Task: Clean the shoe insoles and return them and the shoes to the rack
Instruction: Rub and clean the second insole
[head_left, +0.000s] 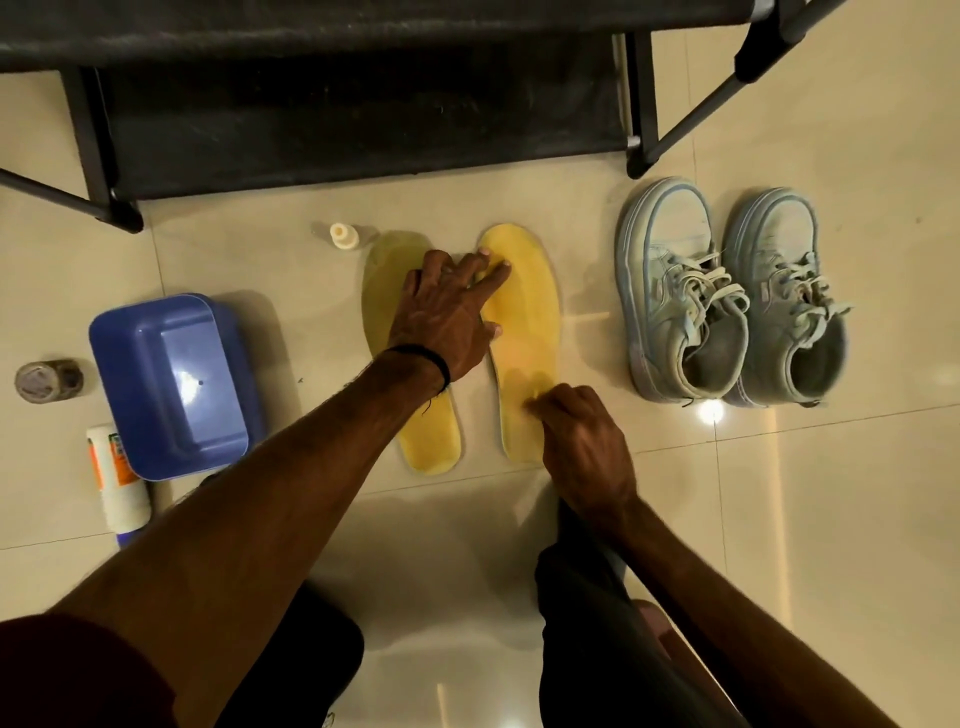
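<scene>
We press our left hand (447, 306), fingers spread flat, on the right insole (524, 332); our right hand (582, 441) pinches its heel edge.

Warm dim light, glare on floor tiles (710, 411)

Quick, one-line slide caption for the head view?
Both hands, left and right, on the right insole beside the shoes, near the rack.
</scene>
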